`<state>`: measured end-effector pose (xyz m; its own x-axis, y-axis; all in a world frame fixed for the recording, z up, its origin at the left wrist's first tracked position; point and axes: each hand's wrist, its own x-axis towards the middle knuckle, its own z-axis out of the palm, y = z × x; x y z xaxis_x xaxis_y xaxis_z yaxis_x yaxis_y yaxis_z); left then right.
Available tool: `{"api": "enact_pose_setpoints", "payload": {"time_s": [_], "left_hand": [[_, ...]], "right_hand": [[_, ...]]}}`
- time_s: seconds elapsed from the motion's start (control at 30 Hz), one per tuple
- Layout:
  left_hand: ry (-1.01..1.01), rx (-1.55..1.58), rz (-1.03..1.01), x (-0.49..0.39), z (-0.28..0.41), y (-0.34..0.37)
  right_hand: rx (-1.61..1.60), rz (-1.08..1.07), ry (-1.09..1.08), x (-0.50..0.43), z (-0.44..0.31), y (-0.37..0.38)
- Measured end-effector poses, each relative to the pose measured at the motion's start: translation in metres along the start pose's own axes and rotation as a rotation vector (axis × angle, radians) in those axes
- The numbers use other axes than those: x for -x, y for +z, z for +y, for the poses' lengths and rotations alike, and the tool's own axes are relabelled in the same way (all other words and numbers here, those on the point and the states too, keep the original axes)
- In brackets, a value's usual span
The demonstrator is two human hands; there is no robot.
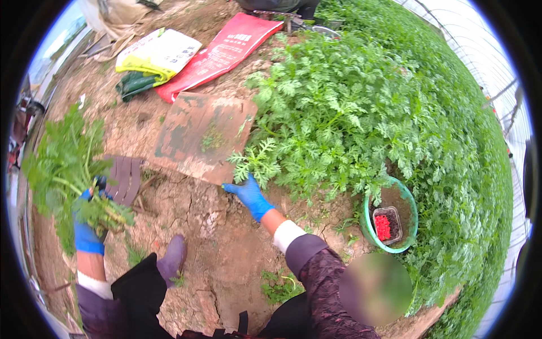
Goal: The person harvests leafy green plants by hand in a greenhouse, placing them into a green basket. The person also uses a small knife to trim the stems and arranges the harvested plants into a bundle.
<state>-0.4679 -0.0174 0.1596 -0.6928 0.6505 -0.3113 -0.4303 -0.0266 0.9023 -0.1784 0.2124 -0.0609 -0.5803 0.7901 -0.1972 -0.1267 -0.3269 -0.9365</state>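
My left hand (89, 224), in a blue glove, grips a thick bunch of leafy greens (63, 165) at the stem ends on the left. A small dark object (100, 183) shows at its fingers; I cannot tell what it is. My right hand (250, 197), also blue-gloved, reaches to the lower right corner of a worn, soil-stained board (190, 140). Its thumb points left at the board's edge. A feathery sprig of greens (256, 163) covers its other fingers, so whether they hold a stem is hidden.
Dense feathery-leaved greens (338, 106) fill the right side. A green-rimmed tub (414, 212) holds a clear plastic box (396, 224) with red pieces. Red (228, 48) and white-yellow (165, 51) printed sacks lie beyond the board. A purple boot (172, 258) stands on cracked soil; another person (275, 4) is at the top.
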Motion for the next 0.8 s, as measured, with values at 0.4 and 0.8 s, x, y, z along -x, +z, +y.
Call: {"api": "enact_pose_setpoints", "payload": {"time_s": [0.4,0.8], "left_hand": [[0.087,0.053,0.15,0.012,0.006,-0.005],[0.078,0.133,-0.041,0.013,0.032,-0.004]], "right_hand": [[-0.455,0.069,-0.01,-0.069,-0.011,0.005],[-0.658,-0.156,0.047,-0.003,-0.103,0.045]]}}
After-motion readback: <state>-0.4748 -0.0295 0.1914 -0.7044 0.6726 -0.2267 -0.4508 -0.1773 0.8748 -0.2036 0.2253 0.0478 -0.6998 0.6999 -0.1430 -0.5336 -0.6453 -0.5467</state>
